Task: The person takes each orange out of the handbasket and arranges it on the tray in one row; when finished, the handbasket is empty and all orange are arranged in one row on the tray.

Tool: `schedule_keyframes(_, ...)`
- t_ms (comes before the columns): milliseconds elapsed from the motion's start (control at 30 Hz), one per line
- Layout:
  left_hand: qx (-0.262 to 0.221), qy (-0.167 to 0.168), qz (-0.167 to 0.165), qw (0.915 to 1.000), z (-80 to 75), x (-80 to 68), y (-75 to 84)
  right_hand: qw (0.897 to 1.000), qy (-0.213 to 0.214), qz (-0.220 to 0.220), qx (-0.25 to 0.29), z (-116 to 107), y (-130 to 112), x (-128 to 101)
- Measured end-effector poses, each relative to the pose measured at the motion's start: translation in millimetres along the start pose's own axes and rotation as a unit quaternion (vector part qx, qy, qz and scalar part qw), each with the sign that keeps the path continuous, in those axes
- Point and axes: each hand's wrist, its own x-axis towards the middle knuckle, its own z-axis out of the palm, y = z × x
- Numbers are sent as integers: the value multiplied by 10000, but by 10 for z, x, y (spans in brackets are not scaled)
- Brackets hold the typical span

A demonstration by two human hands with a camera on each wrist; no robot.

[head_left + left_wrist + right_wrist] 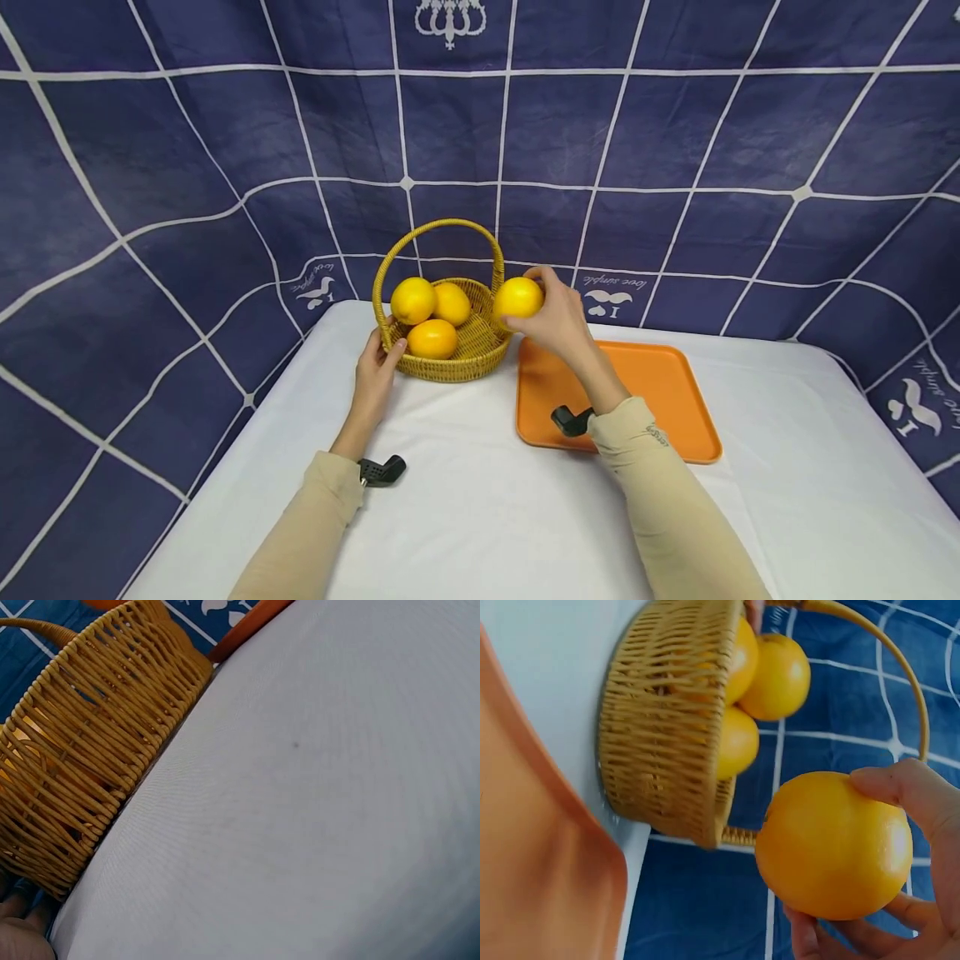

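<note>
Head view: your right hand (558, 321) held a lemon (518, 297) in curled fingers, just beside the basket (480, 346) rim and above the far end of the tray (667, 375).
Head, left side: your left hand (375, 367) rested against the basket's near-left wall, thumb on the rim; three lemons (431, 337) lay inside.
Left wrist view: you saw only basket (82, 765) weave and white cloth (315, 810); the fingertips (19, 930) were cut off at the corner, so I cannot tell the grip here.
Right wrist view: fingers (907, 795) wrapped the lemon (832, 844); the palm was cut off.
</note>
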Motion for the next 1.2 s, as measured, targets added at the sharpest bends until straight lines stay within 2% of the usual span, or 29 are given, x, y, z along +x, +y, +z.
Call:
schedule_keyframes(233, -113, 135, 74, 9998, -2, 121, -356, 9994, -120, 325, -52, -97, 197, -91)
schedule_keyframes(333, -61, 186, 148, 9997, 19, 130, -415, 9980, -220, 589, -121, -97, 307, -139)
schedule_keyframes(533, -180, 149, 104, 9997, 60, 141, -442, 9900, -448, 1328, -176, -27, 552, -247)
schedule_keyframes(667, -231, 39, -10, 9997, 70, 156, -431, 9853, -517, 1605, -260, 90, 696, -307)
schedule_keyframes(967, 48, 251, 270, 9993, 35, 158, -343, 9883, -388, 1458, -204, 297, 732, -242)
schedule_keyframes(1200, -6, 233, 180, 9996, 30, 176, -379, 9890, -312, 1420, -265, 296, 744, -238)
